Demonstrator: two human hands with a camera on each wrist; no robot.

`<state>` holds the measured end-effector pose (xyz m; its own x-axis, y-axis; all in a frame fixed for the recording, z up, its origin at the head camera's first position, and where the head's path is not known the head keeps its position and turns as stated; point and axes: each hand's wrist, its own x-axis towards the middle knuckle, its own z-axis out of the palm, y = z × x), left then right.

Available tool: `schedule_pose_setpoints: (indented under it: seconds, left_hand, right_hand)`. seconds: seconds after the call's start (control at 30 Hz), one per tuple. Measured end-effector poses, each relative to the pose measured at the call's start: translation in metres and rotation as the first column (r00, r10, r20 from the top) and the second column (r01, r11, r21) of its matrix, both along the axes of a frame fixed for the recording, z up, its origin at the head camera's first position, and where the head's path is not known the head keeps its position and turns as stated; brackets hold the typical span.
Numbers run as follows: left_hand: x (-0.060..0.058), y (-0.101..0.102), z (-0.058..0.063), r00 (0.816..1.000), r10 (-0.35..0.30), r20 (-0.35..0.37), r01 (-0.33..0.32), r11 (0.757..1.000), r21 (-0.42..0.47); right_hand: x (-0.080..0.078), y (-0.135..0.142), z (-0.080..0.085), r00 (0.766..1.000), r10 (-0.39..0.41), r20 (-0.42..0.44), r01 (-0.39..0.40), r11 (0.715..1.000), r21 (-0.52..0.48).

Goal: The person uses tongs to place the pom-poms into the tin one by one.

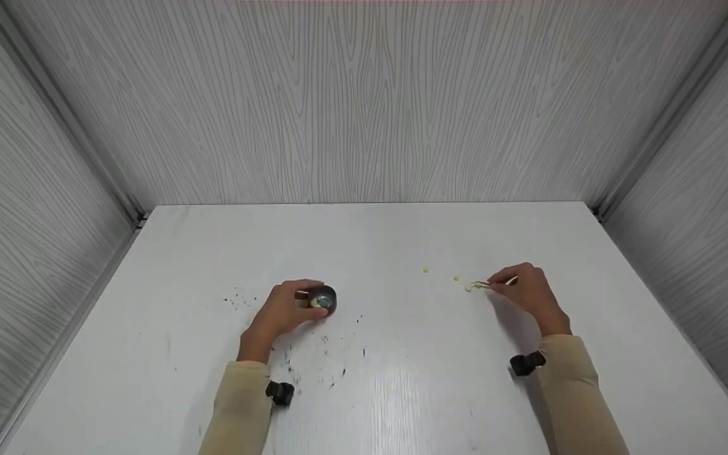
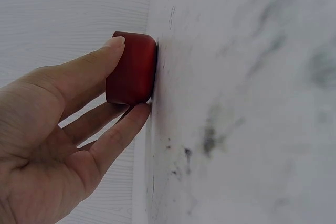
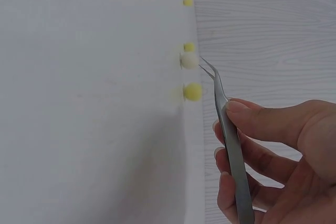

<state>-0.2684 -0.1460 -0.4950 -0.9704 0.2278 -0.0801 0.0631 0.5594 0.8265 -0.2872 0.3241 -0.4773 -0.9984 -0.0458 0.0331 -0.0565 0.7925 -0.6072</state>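
My left hand (image 1: 280, 311) holds a small round cup (image 1: 333, 299) on the table, thumb on one side and fingers on the other. Its outside looks dark red (image 2: 134, 69) in the left wrist view; small pale and bluish bits lie inside. The right hand (image 1: 531, 294) pinches bent-tip metal tweezers (image 3: 234, 156) between thumb and fingers. Their slightly parted tips are beside a white ball (image 3: 189, 60); whether they touch it I cannot tell. A yellow ball (image 3: 192, 92) sits close by, and two more yellow balls, one farther off (image 1: 426, 270), lie leftward.
The white table (image 1: 389, 240) carries dark specks and smudges around and in front of the left hand. Grey wood-grain panels (image 1: 364, 107) stand at the back and both sides. A small black device (image 1: 280, 393) is on each wrist.
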Motion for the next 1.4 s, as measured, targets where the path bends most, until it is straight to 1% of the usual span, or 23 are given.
schedule_pose_setpoints:
  seconds: [0.27, 0.47, 0.8, 1.1, 1.27, 1.4]
  left_hand:
    - [0.001, 0.001, 0.0, 1.0, 0.002, -0.002, -0.002, 1.0, -0.008]
    - [0.001, 0.001, -0.001, 1.0, 0.0, -0.012, 0.0, 1.0, 0.003]
    - [0.0, 0.001, 0.0, 1.0, -0.001, -0.017, 0.001, 1.0, -0.005]
    - [0.0, 0.001, 0.0, 1.0, 0.011, -0.006, -0.011, 1.0, -0.014]
    - [0.0, 0.001, -0.001, 1.0, 0.009, -0.003, -0.009, 1.0, -0.012]
    - [0.0, 0.001, -0.001, 1.0, 0.004, -0.014, -0.005, 1.0, -0.014]
  right_hand:
    - [0.0, 0.0, -0.004, 1.0, -0.01, 0.022, 0.01, 1.0, -0.003]
    - [0.0, -0.001, -0.003, 1.0, -0.003, 0.017, 0.003, 1.0, -0.005]
    - [-0.002, 0.0, -0.006, 0.999, 0.021, -0.035, -0.021, 1.0, -0.002]
    - [0.001, -0.004, -0.002, 0.996, 0.04, -0.075, -0.041, 0.999, -0.013]
    - [0.002, -0.007, 0.001, 0.996, 0.044, -0.074, -0.045, 0.999, -0.013]
    - [0.002, -0.011, 0.002, 0.996, 0.046, -0.083, -0.048, 0.999, -0.016]
